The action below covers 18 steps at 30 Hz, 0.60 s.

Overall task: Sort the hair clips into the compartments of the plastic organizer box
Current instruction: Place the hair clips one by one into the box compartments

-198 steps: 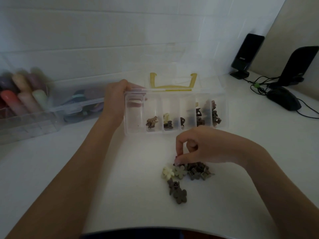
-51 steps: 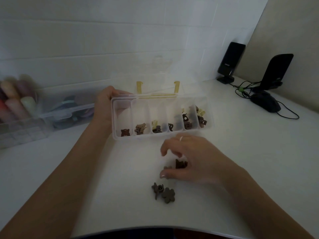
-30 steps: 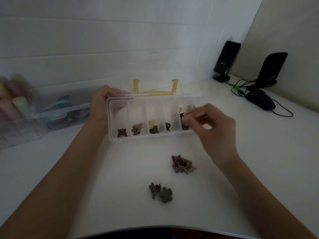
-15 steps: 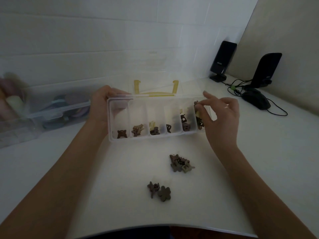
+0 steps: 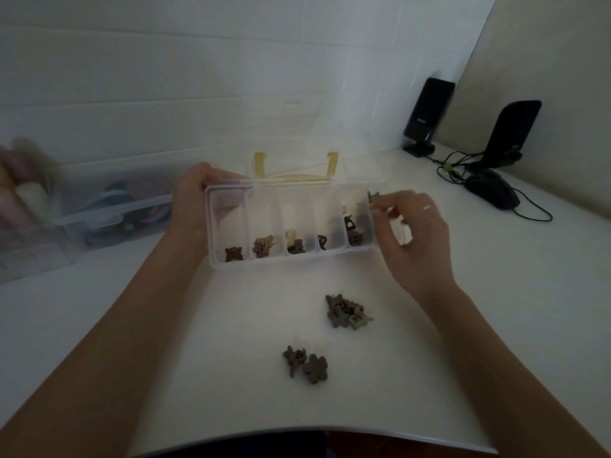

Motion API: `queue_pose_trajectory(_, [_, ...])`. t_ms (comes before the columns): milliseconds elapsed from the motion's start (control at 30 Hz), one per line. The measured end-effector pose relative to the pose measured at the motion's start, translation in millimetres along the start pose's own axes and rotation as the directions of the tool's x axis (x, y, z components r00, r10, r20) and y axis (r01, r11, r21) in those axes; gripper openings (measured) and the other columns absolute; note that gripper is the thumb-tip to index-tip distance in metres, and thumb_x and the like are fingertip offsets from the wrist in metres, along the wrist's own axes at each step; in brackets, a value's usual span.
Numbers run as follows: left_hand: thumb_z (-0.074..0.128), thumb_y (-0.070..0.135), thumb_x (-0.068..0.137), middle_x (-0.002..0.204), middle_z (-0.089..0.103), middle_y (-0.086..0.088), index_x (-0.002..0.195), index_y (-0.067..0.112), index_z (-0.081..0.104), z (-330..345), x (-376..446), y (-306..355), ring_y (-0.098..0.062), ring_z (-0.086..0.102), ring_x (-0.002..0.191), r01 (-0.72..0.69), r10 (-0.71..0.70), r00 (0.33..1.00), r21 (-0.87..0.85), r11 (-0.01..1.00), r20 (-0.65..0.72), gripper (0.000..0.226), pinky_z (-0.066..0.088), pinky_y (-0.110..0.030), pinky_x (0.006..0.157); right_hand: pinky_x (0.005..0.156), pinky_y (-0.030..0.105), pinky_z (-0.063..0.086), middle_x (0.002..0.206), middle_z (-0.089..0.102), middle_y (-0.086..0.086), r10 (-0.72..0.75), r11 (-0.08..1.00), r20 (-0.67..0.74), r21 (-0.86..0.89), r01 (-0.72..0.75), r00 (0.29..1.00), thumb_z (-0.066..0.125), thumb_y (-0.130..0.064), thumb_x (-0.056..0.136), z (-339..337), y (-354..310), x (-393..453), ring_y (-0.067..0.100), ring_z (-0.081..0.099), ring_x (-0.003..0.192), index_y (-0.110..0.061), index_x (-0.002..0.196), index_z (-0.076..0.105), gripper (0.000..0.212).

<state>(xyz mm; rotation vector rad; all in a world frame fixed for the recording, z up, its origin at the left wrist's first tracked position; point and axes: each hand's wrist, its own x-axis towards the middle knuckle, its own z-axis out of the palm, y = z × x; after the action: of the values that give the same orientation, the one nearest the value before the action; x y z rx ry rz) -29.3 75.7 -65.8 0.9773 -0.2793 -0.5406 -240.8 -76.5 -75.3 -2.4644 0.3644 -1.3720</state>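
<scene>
Head-camera view: the left hand (image 5: 195, 200) grips the far-left corner of the tilted clear plastic organizer box (image 5: 291, 259), while the right hand (image 5: 410, 233) pinches what looks like a small dark hair clip (image 5: 373, 196) over its right end. Five compartments already hold clips. A brown clip cluster (image 5: 347, 312) and a nearer pair (image 5: 305, 363) wait unsorted on the white table (image 5: 198, 358).

Single head-worn wide-angle view, forward and down, close over the white table (image 5: 496, 309).
</scene>
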Motion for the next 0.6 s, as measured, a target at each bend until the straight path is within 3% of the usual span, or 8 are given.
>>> queue_pose_trajectory(67, [0.040,0.007,0.067,0.062,0.048,-0.007,0.065,0.010,0.046,0.0,0.3,0.7,-0.016,0.047,0.055,0.013,-0.013,1.000,-0.015,1.000,-0.001,0.007,0.044,-0.021,0.054,0.064,0.021,0.040,0.076,0.057,-0.009,-0.105,0.992,0.093,0.086,0.097,0.990,0.049,-0.018,0.088,-2.6,-10.6,-5.4,0.009,0.047,0.070,-0.009,0.082,0.061,0.016])
queue_pose_trajectory(167, [0.046,0.013,0.049,0.060,0.046,-0.006,0.057,0.009,0.049,1.4,-0.3,1.6,-0.017,0.044,0.055,0.020,-0.020,1.000,-0.031,0.999,0.003,0.009,0.041,-0.024,0.055,0.064,0.025,0.045,0.082,0.059,-0.009,-0.217,0.960,0.294,0.239,0.148,0.931,0.047,-0.025,0.091,-2.9,-26.9,-19.9,0.008,0.053,0.076,-0.009,0.087,0.063,0.022])
queue_pose_trajectory(233, [0.043,0.008,0.057,0.055,0.053,-0.006,0.054,0.004,0.053,0.2,0.7,1.3,-0.017,0.049,0.054,0.012,-0.012,1.000,-0.008,1.000,-0.008,0.011,0.043,-0.023,0.056,0.081,0.028,0.046,0.101,0.063,-0.009,-0.209,0.951,0.502,0.305,0.054,0.839,0.040,-0.043,0.094,-0.3,-35.6,-26.2,0.005,0.056,0.095,-0.016,0.104,0.063,0.037])
queue_pose_trajectory(333, [0.035,0.005,0.075,0.052,0.059,-0.006,0.053,0.003,0.058,-1.2,4.5,-0.4,-0.018,0.054,0.053,0.007,-0.007,1.000,-0.007,1.000,-0.027,0.032,0.046,-0.022,0.057,0.106,0.029,0.032,0.134,0.050,-0.014,-0.203,0.935,0.747,0.339,-0.101,0.634,0.032,-0.068,0.087,3.0,-44.0,-30.4,0.001,0.042,0.126,-0.032,0.132,0.048,0.060])
queue_pose_trajectory(433, [0.035,0.005,0.078,0.049,0.060,-0.004,0.043,0.007,0.061,0.6,4.5,-0.3,-0.016,0.056,0.051,0.000,0.000,1.000,-0.012,1.000,-0.029,0.044,0.047,-0.022,0.056,0.113,0.020,0.014,0.148,0.029,-0.023,-0.265,0.951,0.811,0.308,0.005,0.521,0.055,-0.069,0.075,5.1,-54.7,-33.1,-0.013,0.021,0.134,-0.041,0.140,0.034,0.074])
queue_pose_trajectory(500, [0.034,0.005,0.080,0.047,0.059,-0.003,0.039,0.009,0.061,1.8,3.1,0.0,-0.014,0.055,0.048,0.000,0.000,1.000,-0.021,1.000,-0.016,0.049,0.046,-0.022,0.056,0.116,0.024,0.013,0.150,0.029,-0.020,-0.306,0.948,0.807,0.308,0.082,0.505,0.067,-0.052,0.077,9.9,-62.5,-37.1,-0.012,0.020,0.136,-0.041,0.138,0.037,0.068])
queue_pose_trajectory(600, [0.035,0.004,0.077,0.049,0.058,-0.003,0.041,0.008,0.060,1.5,3.0,0.1,-0.015,0.053,0.049,0.015,-0.015,1.000,-0.043,0.999,-0.003,0.044,0.045,-0.023,0.056,0.111,0.028,0.032,0.140,0.049,-0.012,-0.309,0.937,0.736,0.345,0.059,0.603,0.063,-0.029,0.087,24.5,-64.5,-41.4,-0.008,0.040,0.127,-0.031,0.126,0.055,0.040])
